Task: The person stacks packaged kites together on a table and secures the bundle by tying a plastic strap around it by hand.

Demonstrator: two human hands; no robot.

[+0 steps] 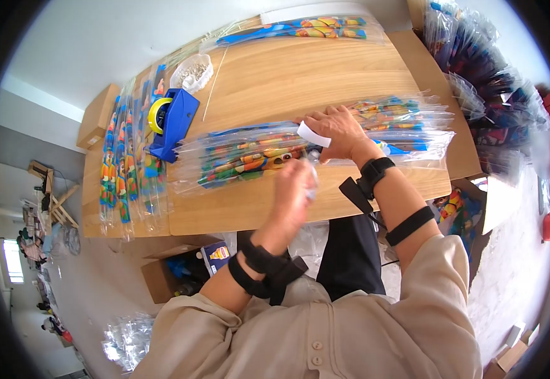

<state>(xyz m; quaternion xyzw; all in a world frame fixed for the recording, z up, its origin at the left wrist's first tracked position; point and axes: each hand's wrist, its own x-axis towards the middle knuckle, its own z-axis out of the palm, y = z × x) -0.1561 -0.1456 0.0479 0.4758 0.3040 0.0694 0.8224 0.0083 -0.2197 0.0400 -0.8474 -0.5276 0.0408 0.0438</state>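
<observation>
Across the table lies a bundle of long clear plastic packets (pixel 243 155) with colourful cartoon-printed material inside. My right hand (pixel 338 132) rests over the bundle's middle, fingers curled around its top. A short white strip (pixel 313 134) sticks out beside that hand's thumb; whether it is pinched or stuck there I cannot tell. In front of the bundle is my left hand (pixel 291 196), smeared by motion, its fingers curled in. Something clear and shiny shows at its fingers, too blurred to name.
A blue tape dispenser (pixel 177 123) with yellow tape stands at the left, near a clear tub of small pieces (pixel 193 72). More packets lie at the table's left (pixel 123 158) and back (pixel 306 28). Cardboard boxes (pixel 158 278) sit below; many bagged items (pixel 483 82) are at right.
</observation>
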